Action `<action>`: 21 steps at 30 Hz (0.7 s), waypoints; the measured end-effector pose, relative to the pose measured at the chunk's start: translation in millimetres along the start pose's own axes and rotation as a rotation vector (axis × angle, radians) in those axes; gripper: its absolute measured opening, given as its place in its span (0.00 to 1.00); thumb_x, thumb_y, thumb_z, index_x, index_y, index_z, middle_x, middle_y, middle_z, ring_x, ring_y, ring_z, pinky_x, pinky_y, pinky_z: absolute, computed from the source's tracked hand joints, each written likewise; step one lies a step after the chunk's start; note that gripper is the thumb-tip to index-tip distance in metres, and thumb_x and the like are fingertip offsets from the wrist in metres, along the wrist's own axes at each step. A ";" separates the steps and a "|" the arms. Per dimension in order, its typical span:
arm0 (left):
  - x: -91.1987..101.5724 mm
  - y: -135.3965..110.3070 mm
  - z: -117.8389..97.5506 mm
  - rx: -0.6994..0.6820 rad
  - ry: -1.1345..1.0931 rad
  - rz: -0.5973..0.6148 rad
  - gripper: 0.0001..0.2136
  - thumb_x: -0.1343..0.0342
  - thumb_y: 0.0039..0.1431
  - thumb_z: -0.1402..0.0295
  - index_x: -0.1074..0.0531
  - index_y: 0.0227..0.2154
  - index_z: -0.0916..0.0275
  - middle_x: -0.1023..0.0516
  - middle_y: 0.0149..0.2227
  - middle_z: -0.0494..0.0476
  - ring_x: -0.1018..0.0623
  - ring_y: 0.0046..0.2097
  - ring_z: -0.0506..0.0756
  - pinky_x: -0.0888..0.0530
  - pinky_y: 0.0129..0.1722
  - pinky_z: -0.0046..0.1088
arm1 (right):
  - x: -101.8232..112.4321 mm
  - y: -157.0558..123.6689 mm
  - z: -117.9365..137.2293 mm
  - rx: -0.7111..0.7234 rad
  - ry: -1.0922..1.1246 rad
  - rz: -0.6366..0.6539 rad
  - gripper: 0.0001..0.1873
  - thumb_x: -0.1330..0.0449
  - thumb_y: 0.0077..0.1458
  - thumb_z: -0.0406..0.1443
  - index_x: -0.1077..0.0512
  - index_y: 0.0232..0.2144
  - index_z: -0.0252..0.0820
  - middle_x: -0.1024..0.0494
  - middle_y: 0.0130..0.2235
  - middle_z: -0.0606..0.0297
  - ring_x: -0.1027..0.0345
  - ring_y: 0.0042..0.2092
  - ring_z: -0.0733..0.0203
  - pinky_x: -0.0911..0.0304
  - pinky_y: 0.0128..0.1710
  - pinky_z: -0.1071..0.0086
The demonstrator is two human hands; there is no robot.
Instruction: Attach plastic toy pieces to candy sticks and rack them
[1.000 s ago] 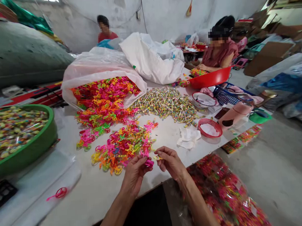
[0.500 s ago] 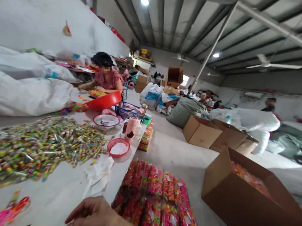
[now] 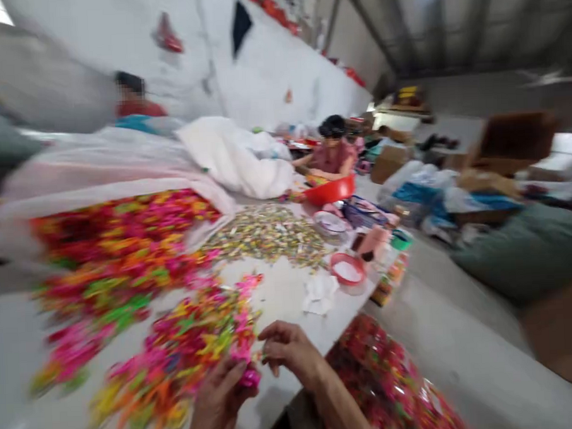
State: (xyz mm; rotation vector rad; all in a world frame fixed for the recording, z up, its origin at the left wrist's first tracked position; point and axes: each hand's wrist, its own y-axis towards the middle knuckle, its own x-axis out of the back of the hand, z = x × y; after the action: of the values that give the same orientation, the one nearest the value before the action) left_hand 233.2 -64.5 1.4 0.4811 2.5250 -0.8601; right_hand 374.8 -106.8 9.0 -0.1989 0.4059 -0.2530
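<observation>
My left hand (image 3: pixel 220 394) is closed around a bright pink plastic piece (image 3: pixel 249 378) at the front of the table. Just to its right is my right hand (image 3: pixel 292 353), fingers bent and apart, close to that piece; I see nothing clearly held in it. Beside and beyond my left hand lies a loose pile of small plastic pieces (image 3: pixel 178 346) in pink, orange, yellow and green. Motion blur hides their exact shape. Farther back is a heap of small wrapped sticks (image 3: pixel 272 234).
A white sack (image 3: pixel 123 165) spills more coloured pieces at left. A red basket (image 3: pixel 348 269) with white slips and crumpled white paper (image 3: pixel 319 294) lie near the table's right edge. Bagged pink packs (image 3: pixel 398 386) sit below it. Two people are beyond the table, one behind a red basin (image 3: pixel 330 190).
The view has swung left, bringing the coloured pile, the sack and my left hand with the pink piece into sight. My right hand now sits close to my left.
</observation>
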 end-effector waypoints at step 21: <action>68.4 -5.7 -43.8 -0.165 -0.076 -0.001 0.08 0.39 0.45 0.67 0.29 0.25 0.67 0.24 0.24 0.54 0.27 0.25 0.49 0.29 0.27 0.25 | -83.0 34.2 -18.2 0.043 -0.237 0.191 0.14 0.41 0.47 0.40 0.31 0.38 0.40 0.34 0.21 0.72 0.43 0.19 0.71 0.47 0.19 0.74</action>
State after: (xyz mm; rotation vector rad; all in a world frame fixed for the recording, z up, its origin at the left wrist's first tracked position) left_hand 160.2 -28.2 1.6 0.3868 2.5003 -0.6500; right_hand 300.5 -53.6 14.6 -0.1446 0.1822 -0.0484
